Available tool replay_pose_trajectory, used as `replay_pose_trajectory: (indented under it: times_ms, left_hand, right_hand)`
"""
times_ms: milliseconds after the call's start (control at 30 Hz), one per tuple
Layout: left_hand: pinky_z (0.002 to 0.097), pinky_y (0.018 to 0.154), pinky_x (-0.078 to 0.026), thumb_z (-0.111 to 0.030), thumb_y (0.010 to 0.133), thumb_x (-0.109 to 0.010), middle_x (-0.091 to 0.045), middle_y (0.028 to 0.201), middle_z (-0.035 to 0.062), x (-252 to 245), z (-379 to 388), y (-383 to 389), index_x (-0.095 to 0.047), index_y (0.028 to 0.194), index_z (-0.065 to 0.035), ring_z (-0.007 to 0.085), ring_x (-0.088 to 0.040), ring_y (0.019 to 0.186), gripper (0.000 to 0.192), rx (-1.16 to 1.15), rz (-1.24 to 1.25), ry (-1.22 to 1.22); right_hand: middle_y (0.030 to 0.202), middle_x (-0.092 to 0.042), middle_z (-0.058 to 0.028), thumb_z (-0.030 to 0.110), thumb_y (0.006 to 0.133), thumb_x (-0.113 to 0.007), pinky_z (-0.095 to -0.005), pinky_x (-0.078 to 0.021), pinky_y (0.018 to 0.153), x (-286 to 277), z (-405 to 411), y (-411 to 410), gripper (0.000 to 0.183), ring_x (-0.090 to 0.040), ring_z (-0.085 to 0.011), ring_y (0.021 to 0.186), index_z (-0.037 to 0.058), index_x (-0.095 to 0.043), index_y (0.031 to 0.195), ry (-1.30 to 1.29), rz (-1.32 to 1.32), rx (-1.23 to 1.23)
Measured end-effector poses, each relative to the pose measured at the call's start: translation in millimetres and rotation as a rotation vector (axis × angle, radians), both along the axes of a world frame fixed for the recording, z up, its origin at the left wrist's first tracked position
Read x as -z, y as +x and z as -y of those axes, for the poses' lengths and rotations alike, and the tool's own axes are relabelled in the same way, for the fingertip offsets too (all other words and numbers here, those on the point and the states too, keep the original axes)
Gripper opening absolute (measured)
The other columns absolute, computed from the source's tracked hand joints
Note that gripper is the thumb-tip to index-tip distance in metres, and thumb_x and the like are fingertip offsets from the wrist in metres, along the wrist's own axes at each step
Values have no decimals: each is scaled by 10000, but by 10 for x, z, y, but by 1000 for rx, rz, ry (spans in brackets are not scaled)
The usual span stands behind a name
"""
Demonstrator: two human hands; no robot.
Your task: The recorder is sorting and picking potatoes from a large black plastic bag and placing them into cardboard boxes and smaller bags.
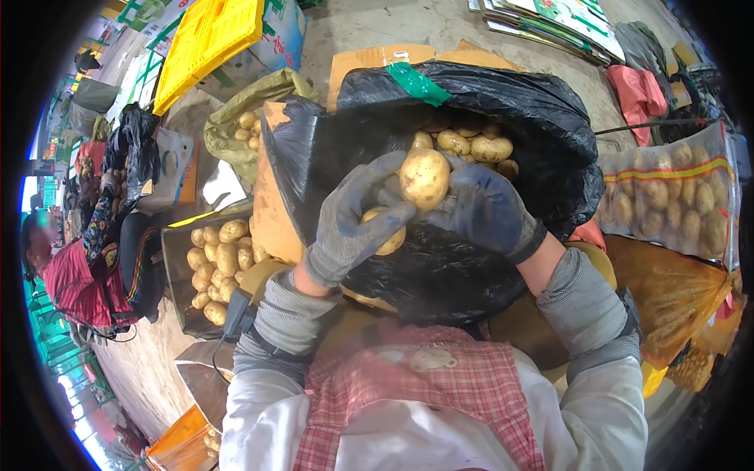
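My left hand (353, 218), in a grey work glove, has a potato (386, 232) tucked in its palm. A second, larger potato (425, 176) is raised between both hands, touched by the fingers of each. My right hand (486, 206), in a dark blue and grey glove, is at that potato's right side; its fingertips are partly hidden. Below them a cardboard box (277, 218) lined with a black plastic bag (447, 288) stands open in front of me. Several potatoes (471, 144) lie inside it at the far side. Green tape (418, 83) sticks to the liner's far rim.
At left are a box of potatoes (221, 265) and an olive sack (259, 106) holding more. A yellow plastic crate (209, 47) stands behind them. A clear bag of potatoes (665, 194) lies at right. Another person (88, 277) sits far left. Flattened cartons (554, 26) are stacked at the back.
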State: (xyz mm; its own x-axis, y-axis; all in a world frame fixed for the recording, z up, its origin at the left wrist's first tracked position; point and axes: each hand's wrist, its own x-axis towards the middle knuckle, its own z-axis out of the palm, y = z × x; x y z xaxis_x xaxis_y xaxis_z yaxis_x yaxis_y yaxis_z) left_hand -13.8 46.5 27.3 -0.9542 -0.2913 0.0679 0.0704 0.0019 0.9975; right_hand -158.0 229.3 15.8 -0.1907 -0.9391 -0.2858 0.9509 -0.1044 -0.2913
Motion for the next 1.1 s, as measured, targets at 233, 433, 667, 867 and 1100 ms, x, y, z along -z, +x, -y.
replay_pose_trajectory:
  times_ms: [233, 433, 667, 867, 1100]
  left_hand:
    - [240, 821, -508, -55, 915, -719, -638, 978, 9, -72, -36, -25, -623, 1192, 16, 70, -611, 902, 302, -59, 45, 245]
    - [239, 791, -496, -120, 955, -688, -645, 927, 7, 24, 43, -32, -639, 1021, -4, 68, -589, 877, 141, -16, 144, 338]
    - [306, 706, -575, -188, 983, -617, -694, 929, 132, 26, 22, 19, -611, 1090, -1, 184, -683, 753, 216, 28, 195, 493]
    - [349, 756, -608, -366, 1089, -425, -708, 1102, 201, 328, 176, -73, -590, 1215, 39, 253, -715, 897, 456, -82, 293, 968]
    - [370, 581, -630, -478, 1065, -429, -688, 1037, 119, 456, 329, -107, -609, 1152, -59, 227, -706, 873, 464, 38, 386, 1025]
  right_hand:
    - [1305, -613, -141, 229, 986, -558, -380, -583, 899, 80, -51, 9, 451, -658, -238, 1117, 29, -503, 1387, 37, 20, 39]
    - [1135, -690, -126, 304, 997, -544, -335, -590, 705, 109, -13, -48, 405, -703, -230, 921, 55, -567, 1316, 326, -428, -46]
    - [1052, -689, -124, 335, 975, -578, -285, -566, 575, 53, -16, -42, 389, -694, -238, 814, 66, -582, 1255, 326, -216, 77]
    - [1038, -652, -126, 397, 930, -647, -272, -491, 532, -141, -23, -228, 351, -630, -247, 775, 125, -615, 1150, -21, -41, 157]
    - [1068, -632, -51, 343, 873, -703, -252, -487, 695, -1005, -1185, -1007, 466, -598, -147, 825, 49, -603, 1221, -451, -150, 570]
